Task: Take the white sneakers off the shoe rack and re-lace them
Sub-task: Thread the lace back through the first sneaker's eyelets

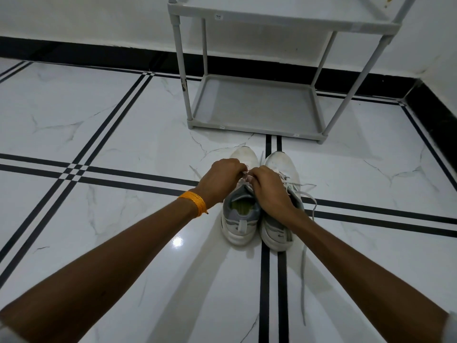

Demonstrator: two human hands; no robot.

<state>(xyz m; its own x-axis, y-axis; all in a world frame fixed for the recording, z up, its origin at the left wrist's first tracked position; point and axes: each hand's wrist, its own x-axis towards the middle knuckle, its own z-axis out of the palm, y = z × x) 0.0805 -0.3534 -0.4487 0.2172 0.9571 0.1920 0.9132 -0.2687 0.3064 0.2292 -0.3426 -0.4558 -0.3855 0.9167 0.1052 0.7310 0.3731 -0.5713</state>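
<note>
Two white sneakers stand side by side on the floor, toes pointing away from me: the left sneaker [241, 219] and the right sneaker [278, 231]. My left hand [221, 180] and my right hand [268, 188] meet over the left sneaker's tongue, both pinching its white lace [244, 175]. The right sneaker's lace [304, 263] hangs loose and trails over the floor toward me. An orange thread band circles my left wrist. The lacing under my hands is hidden.
The grey shoe rack [254, 105] stands just beyond the sneakers against the white wall, its lower shelf bare. The floor is glossy white marble tile [123, 134] with black stripes. A black skirting runs along the walls.
</note>
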